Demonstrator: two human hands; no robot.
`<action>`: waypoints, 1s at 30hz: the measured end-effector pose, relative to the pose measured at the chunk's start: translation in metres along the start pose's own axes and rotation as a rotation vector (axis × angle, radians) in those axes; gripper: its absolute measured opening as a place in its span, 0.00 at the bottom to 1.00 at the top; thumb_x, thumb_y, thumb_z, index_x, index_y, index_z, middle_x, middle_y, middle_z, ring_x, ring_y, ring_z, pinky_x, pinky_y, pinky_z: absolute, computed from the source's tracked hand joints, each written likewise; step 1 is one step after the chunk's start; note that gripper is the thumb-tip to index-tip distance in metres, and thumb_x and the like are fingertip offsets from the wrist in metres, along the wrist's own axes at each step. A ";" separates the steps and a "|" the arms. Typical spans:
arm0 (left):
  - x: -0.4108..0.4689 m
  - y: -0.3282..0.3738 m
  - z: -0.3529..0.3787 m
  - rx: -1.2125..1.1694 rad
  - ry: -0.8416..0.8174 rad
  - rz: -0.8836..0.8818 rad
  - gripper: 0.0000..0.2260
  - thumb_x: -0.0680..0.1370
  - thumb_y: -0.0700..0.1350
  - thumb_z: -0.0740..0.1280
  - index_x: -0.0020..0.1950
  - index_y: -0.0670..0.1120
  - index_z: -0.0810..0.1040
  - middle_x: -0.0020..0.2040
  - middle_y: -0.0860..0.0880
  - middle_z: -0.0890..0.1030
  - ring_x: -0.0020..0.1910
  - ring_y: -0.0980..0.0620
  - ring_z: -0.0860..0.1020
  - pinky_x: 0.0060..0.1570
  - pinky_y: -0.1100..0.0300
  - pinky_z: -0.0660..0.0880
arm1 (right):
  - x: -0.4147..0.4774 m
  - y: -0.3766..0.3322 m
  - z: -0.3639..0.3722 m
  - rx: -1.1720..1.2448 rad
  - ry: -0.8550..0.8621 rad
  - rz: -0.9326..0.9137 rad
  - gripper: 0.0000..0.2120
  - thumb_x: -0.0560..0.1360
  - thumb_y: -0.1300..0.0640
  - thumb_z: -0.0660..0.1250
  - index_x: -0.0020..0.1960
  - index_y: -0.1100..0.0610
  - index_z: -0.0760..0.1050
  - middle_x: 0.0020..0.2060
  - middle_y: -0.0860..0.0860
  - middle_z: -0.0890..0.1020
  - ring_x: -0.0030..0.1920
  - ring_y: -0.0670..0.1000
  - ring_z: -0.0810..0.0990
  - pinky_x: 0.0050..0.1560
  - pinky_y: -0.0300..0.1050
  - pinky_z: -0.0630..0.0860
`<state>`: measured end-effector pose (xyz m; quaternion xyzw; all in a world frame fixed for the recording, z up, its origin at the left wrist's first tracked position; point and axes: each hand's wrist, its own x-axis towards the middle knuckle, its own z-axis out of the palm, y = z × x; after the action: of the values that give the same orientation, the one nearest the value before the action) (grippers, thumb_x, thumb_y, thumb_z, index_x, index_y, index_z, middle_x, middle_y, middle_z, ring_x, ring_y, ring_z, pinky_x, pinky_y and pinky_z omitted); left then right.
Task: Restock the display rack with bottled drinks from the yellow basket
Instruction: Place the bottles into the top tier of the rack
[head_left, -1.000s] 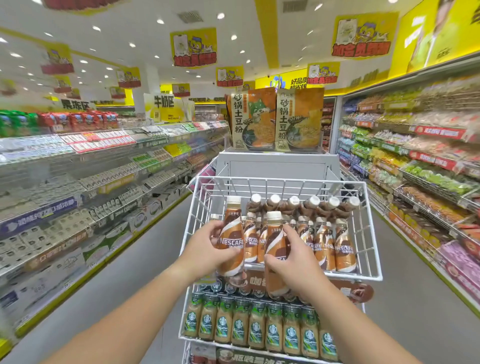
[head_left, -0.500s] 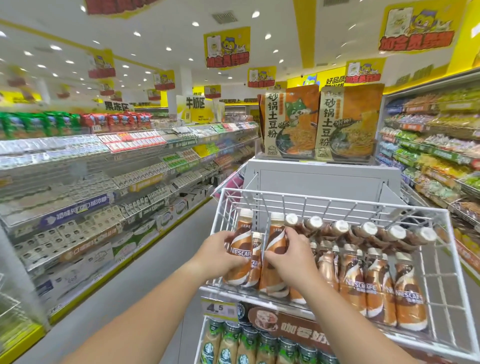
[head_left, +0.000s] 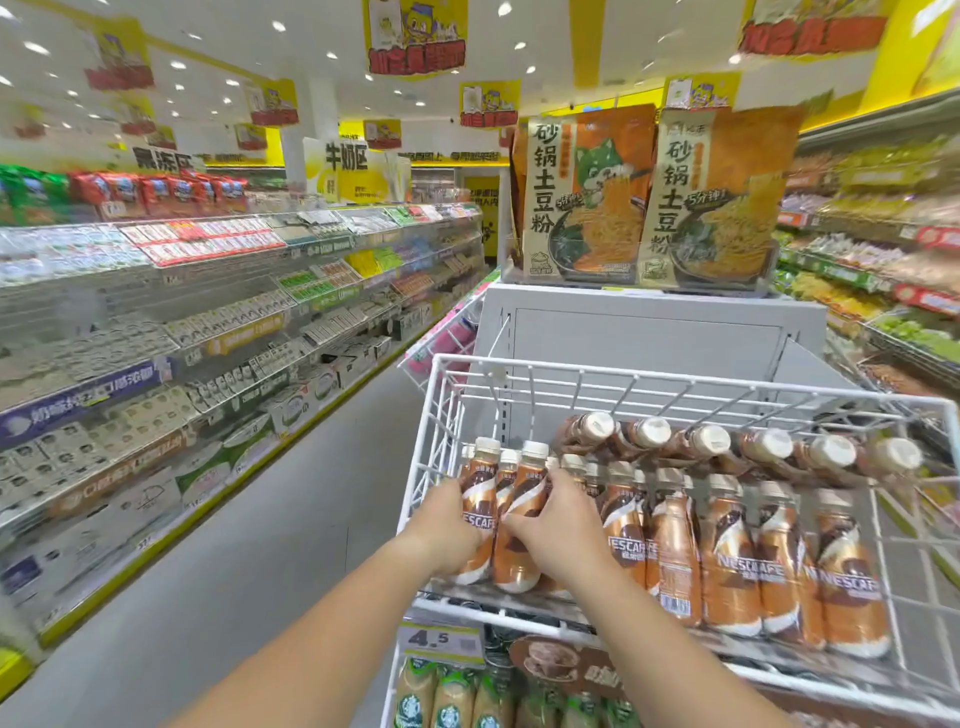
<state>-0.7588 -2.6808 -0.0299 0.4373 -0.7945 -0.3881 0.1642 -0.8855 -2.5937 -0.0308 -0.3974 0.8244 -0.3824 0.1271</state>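
placing step: your left hand (head_left: 445, 527), right hand (head_left: 563, 527) grip nescafe bottles (head_left: 478, 493) in wire rack (head_left: 623, 374); next release them upright

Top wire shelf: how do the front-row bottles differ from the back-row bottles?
Front-row bottles stand upright; back-row bottles lie tilted, caps toward the camera. Front-row bottles show their labels; back-row bottles mostly show caps. Left hand and right hand grip front-row bottles; back-row bottles are untouched. Both: brown, cream-capped.
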 end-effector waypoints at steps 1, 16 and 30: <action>0.000 0.000 0.002 -0.006 0.008 0.006 0.16 0.78 0.38 0.70 0.62 0.47 0.70 0.46 0.52 0.78 0.39 0.52 0.78 0.32 0.62 0.72 | 0.000 0.001 0.004 -0.019 0.001 0.003 0.21 0.69 0.49 0.76 0.56 0.53 0.73 0.44 0.48 0.81 0.44 0.50 0.82 0.40 0.48 0.79; 0.021 -0.012 0.018 0.106 -0.042 -0.059 0.28 0.80 0.38 0.65 0.78 0.44 0.59 0.76 0.44 0.61 0.73 0.45 0.67 0.71 0.56 0.65 | 0.010 0.007 0.015 -0.355 0.022 -0.136 0.17 0.76 0.44 0.71 0.51 0.55 0.69 0.46 0.49 0.75 0.59 0.54 0.74 0.53 0.50 0.76; 0.023 -0.023 0.019 0.027 -0.032 -0.073 0.15 0.79 0.41 0.67 0.63 0.53 0.71 0.59 0.53 0.73 0.56 0.49 0.78 0.60 0.46 0.77 | 0.004 0.021 0.005 -0.479 -0.050 -0.269 0.20 0.77 0.41 0.68 0.61 0.53 0.71 0.54 0.49 0.79 0.60 0.52 0.74 0.56 0.49 0.77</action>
<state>-0.7704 -2.6981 -0.0613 0.4619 -0.7857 -0.3899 0.1311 -0.8967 -2.5911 -0.0490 -0.5316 0.8276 -0.1801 -0.0020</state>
